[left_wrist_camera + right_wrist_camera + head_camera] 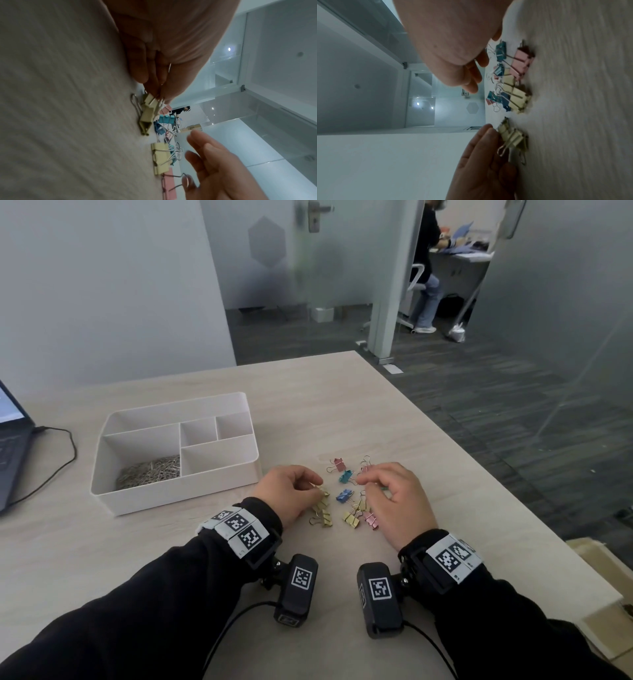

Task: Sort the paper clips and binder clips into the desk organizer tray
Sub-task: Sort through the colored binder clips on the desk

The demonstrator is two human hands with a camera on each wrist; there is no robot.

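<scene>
- Hidden/unclear: left hand (287, 494) covers part of the yellow binder clips (322, 506); exact count under the fingers can't be told. Wrist views blurred, turned sideways. Right hand (394, 501) hides some clips beneath the palm.
- Left hand: fingers curled, fingertips (154, 86) pinching the top yellow clip of that cluster, per left wrist view; clip touches the table (342, 412).
- Right hand: hovers w/ fingers loosely bent, thumb and forefinger nearly meeting over the loose clips; can't tell if anything is pinched.
- Loose binder clips between the hands: pink clip (338, 464) farthest, teal clip (346, 476) just nearer, blue clip (344, 495) in the middle, yellow pair (352, 518) and pink clip near wrist (370, 519) by the right hand's heel.
- Orientation: mixed; the blue clip's wire handles point roughly right.
- Organizer tray (178, 491) left of the left hand, nearby; paper clips (150, 470) piled in its big near-left compartment; other compartments show only bare walls.
- Laptop (10, 440) cut off at left edge, cable (68, 446) trailing.
</scene>
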